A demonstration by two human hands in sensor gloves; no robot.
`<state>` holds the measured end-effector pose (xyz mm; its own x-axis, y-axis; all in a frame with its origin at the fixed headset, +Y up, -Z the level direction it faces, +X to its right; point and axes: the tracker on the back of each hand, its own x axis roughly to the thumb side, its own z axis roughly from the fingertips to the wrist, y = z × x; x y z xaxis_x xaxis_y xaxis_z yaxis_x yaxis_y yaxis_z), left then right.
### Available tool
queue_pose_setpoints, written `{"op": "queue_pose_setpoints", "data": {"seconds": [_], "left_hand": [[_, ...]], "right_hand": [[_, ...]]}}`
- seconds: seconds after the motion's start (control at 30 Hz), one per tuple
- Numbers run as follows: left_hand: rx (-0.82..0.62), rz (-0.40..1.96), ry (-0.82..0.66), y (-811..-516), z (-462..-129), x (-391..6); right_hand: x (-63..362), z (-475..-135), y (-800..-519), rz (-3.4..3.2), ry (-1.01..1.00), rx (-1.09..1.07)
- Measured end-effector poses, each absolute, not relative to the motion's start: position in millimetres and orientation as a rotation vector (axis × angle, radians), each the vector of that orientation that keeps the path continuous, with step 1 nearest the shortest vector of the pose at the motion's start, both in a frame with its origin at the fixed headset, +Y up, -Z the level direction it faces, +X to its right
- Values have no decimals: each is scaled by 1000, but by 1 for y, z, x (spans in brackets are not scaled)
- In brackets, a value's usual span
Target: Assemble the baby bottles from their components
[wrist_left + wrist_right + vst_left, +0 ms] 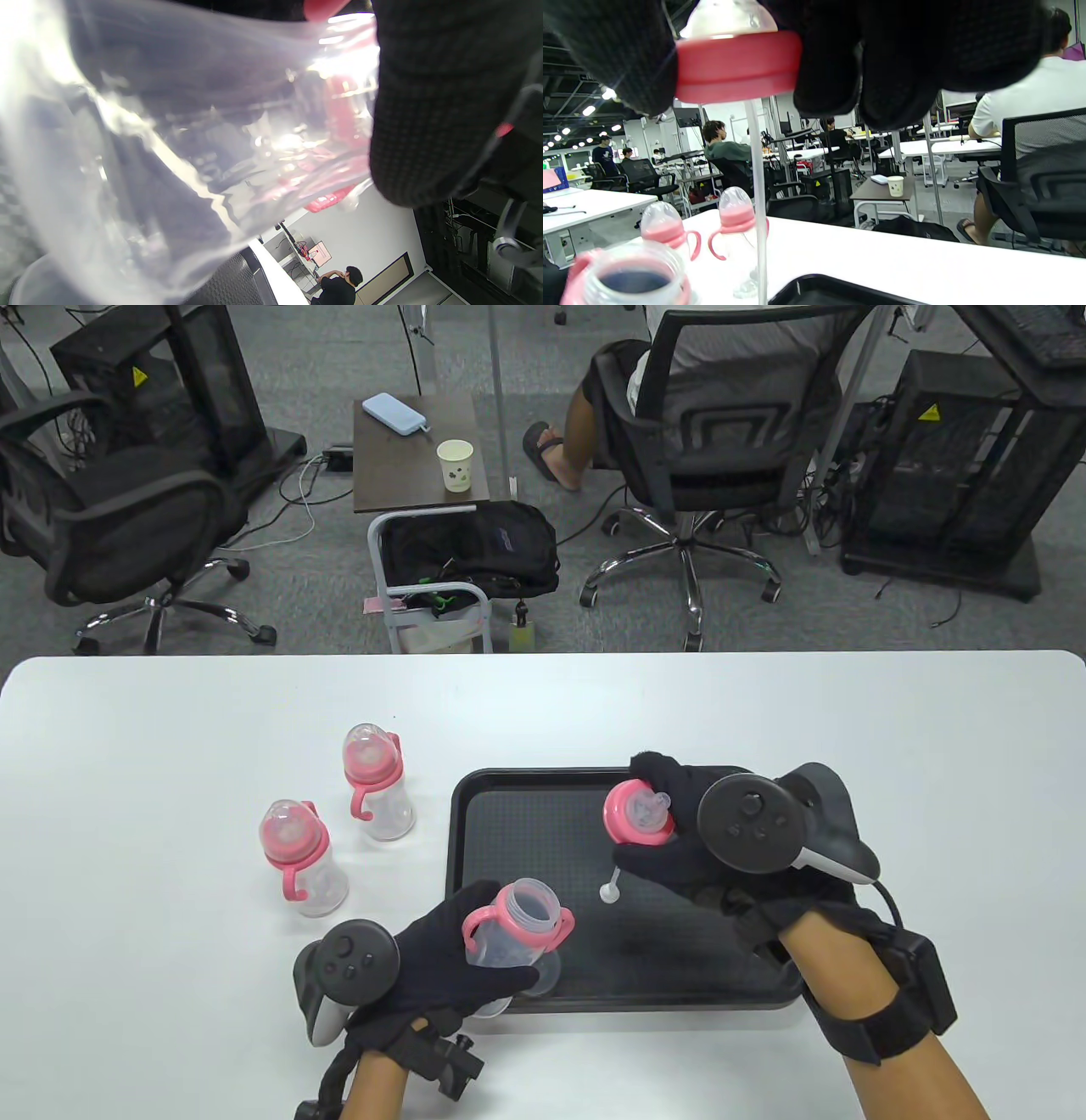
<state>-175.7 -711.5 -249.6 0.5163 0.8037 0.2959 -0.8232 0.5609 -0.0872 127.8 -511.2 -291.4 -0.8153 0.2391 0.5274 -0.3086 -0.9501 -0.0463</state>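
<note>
My left hand (441, 950) grips an open clear bottle body (516, 933) with a pink handle collar, above the near left corner of the black tray (509, 831). The clear body fills the left wrist view (169, 148), beside my gloved fingers (424, 106). It also shows in the right wrist view (628, 275). My right hand (679, 823) holds a pink nipple ring (638, 813) with its clear straw (612, 882) hanging down over the tray. The ring (736, 67) and straw (758, 203) show in the right wrist view.
Two assembled capped bottles (376, 780) (299, 857) stand on the white table (170, 729) left of the tray; they also show in the right wrist view (736, 220) (666, 233). A clear dome cap (543, 971) lies at the tray's near left, partly behind the bottle body.
</note>
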Motion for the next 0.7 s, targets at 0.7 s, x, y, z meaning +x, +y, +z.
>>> {"op": "queue_pose_setpoints", "data": {"seconds": [0.7], "left_hand": [[63,954,-346,-710,-248,-169]], "right_hand": [[70,-264,-478,2731,-246,946]]}}
